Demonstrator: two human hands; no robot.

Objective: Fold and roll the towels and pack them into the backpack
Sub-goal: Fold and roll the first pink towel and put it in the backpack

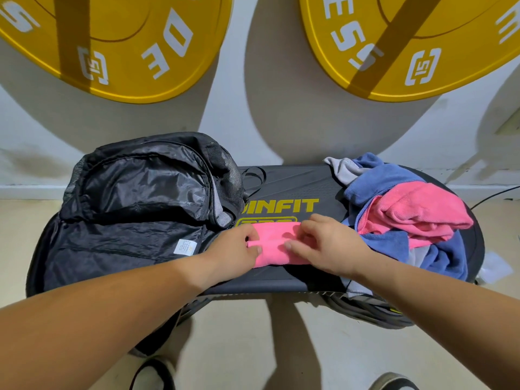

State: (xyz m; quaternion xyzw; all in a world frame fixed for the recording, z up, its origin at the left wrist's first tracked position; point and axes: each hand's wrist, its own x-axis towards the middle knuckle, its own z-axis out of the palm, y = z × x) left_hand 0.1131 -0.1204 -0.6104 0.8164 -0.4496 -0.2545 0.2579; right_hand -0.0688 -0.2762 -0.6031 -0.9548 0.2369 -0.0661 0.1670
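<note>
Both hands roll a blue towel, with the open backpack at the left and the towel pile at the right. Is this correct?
Not quite. The head view shows that the towel which the left hand and right hand grip is pink, not blue. The backpack and towel pile lie as you say.

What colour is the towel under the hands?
The towel is pink, best seen in the head view.

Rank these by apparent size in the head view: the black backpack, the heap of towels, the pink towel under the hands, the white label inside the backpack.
1. black backpack
2. heap of towels
3. pink towel, partly covered by the left hand and right hand
4. white label, clearly smallest
</note>
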